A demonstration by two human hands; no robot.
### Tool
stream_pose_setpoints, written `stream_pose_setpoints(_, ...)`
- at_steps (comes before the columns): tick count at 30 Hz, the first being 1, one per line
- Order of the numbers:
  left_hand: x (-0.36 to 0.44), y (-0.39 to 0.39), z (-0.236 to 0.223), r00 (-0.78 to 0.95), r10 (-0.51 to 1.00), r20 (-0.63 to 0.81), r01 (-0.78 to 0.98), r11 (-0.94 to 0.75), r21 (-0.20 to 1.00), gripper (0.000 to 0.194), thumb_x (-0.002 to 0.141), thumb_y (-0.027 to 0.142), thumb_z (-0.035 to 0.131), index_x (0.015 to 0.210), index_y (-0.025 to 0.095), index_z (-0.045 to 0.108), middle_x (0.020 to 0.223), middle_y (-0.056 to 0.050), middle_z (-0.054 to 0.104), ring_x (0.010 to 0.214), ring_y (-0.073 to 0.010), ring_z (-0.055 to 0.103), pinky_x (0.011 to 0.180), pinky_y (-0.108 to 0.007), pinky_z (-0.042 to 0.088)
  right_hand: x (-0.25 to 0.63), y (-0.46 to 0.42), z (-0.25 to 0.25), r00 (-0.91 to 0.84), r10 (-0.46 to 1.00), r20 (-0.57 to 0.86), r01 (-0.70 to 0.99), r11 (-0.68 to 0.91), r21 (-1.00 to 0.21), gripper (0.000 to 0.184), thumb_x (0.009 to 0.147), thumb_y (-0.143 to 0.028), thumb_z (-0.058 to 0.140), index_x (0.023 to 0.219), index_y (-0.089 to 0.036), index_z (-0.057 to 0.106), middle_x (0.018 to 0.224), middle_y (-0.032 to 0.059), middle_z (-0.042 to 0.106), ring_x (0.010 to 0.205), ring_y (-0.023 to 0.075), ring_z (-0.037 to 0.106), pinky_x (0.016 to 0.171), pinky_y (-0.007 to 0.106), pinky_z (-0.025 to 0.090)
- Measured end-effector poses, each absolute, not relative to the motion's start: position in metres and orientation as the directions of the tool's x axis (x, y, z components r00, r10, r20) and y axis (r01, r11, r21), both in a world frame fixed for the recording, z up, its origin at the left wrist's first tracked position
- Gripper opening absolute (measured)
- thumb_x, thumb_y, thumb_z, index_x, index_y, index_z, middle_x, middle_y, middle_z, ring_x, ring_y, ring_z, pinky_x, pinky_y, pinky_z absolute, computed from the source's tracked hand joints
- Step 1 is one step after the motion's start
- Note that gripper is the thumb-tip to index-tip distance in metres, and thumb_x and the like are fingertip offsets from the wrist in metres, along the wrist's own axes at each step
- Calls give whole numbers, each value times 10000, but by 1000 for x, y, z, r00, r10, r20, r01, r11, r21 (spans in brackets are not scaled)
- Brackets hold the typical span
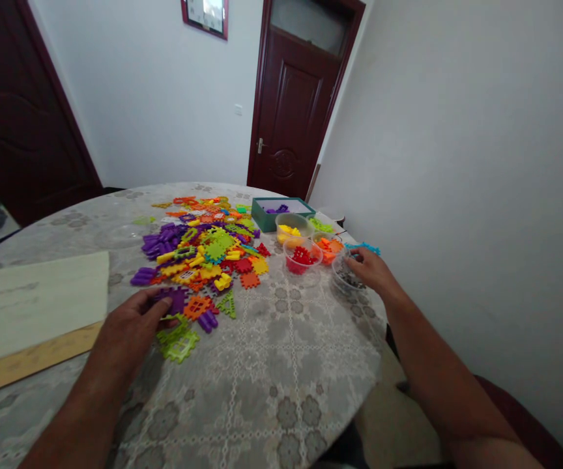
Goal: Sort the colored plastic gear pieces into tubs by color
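At the near edge of a heap of plastic building pieces (217,246), my left hand (132,320) is closed, thumb and fingers at the edge of a purple toothed plate (176,301). Just beside it lie green toothed pieces (178,342), an orange window piece (197,307), a purple peg-shaped piece (208,320) and a green triangle (227,304). My right hand (370,268) reaches into a clear tub of grey pieces (347,280) at the right table edge. Its fingers are pinched together; whatever is between them is hidden.
Near the right hand stand clear tubs of red (303,257), orange (329,249) and yellow pieces (288,232). Behind them is a green box (263,220) with purple pieces. Blue pieces (367,248) lie by the edge. A cream sheet (42,303) covers the left side of the patterned tablecloth (281,365).
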State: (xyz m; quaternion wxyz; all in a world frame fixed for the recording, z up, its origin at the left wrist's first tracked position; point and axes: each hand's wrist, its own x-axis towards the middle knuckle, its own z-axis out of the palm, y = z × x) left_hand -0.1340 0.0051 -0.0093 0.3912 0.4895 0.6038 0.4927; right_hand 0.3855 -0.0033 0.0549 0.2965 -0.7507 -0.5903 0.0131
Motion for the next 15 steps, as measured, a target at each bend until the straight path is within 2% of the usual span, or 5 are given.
stream_pose_setpoints(3,-131,4,-7,-237,970,-44,146,80,986,438,772,415,770,1171,242,722,1164,-38,757,812,-205,761,697,-312,681,387,-6,49,300,842,448,923,-138,-359,327,928,-357,559,1109,-140,723,1071,146,741,958,264,672,879,394,507)
stream_pose_setpoints(5,-129,2,-5,-248,968,-38,134,74,988,437,767,416,767,1161,231,726,1159,-41,749,815,-199,751,696,-308,680,374,-9,48,227,798,558,953,-64,-297,303,941,-331,528,1071,-144,728,1113,164,731,1028,281,661,945,417,496)
stream_pose_setpoints(7,-127,-1,-3,-245,969,-24,135,59,989,432,769,417,753,1149,214,729,1128,-48,742,823,-197,739,688,-306,676,351,-13,50,153,797,584,953,36,-300,277,949,-322,522,1039,-162,730,1080,147,733,989,270,667,930,406,504)
stream_pose_setpoints(11,-123,-6,2,-227,974,5,112,21,994,392,777,415,724,1102,195,729,1113,-49,727,872,-192,714,680,-308,671,284,-17,55,-38,868,495,895,250,-370,233,968,-325,551,1028,-191,731,993,98,733,853,226,666,812,355,510)
stream_pose_setpoints(15,-120,-11,8,-252,967,21,142,16,990,363,801,410,683,1081,182,723,1051,-52,721,847,-184,689,599,-271,634,210,-16,50,-394,887,242,745,462,-481,199,989,-296,568,1077,-203,720,1029,79,744,834,193,671,755,315,506)
